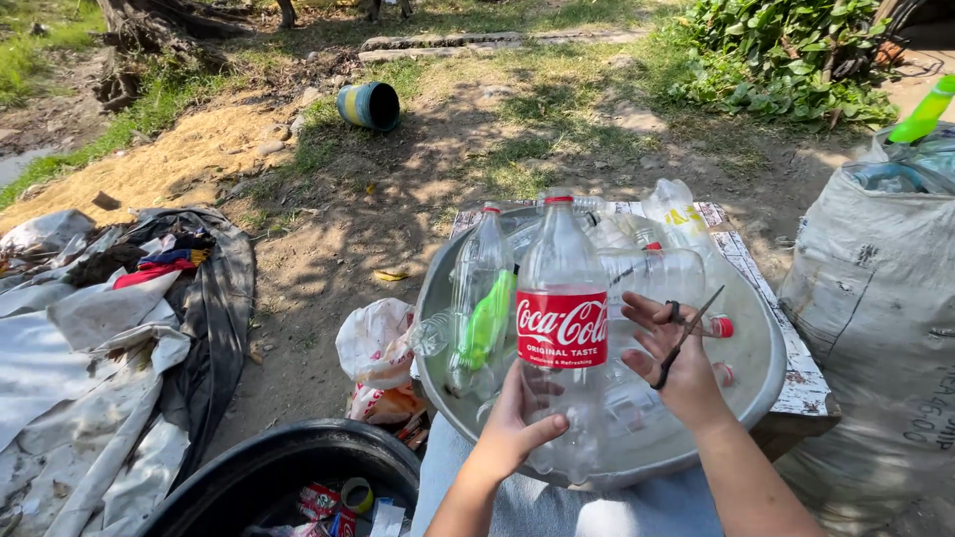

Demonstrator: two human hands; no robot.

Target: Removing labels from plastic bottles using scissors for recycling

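Left hand (514, 423) fingers grip a clear bottle (561, 328); right hand (676, 360) fingers apparently hold scissors (686, 333).

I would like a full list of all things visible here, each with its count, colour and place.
labelled bottle: one, clear with red label and cap, upright, held over the basin
other bottles: several, clear, in the basin
basin: one, grey metal, centre
scissors: one pair, dark, in right hand
sack: one, grey-white, right
tub: one, black, bottom left
bucket: one, blue and yellow, lying on the ground behind
sheets: a heap, white and black, left
left hand: holds the labelled bottle's base
right hand: holds the scissors
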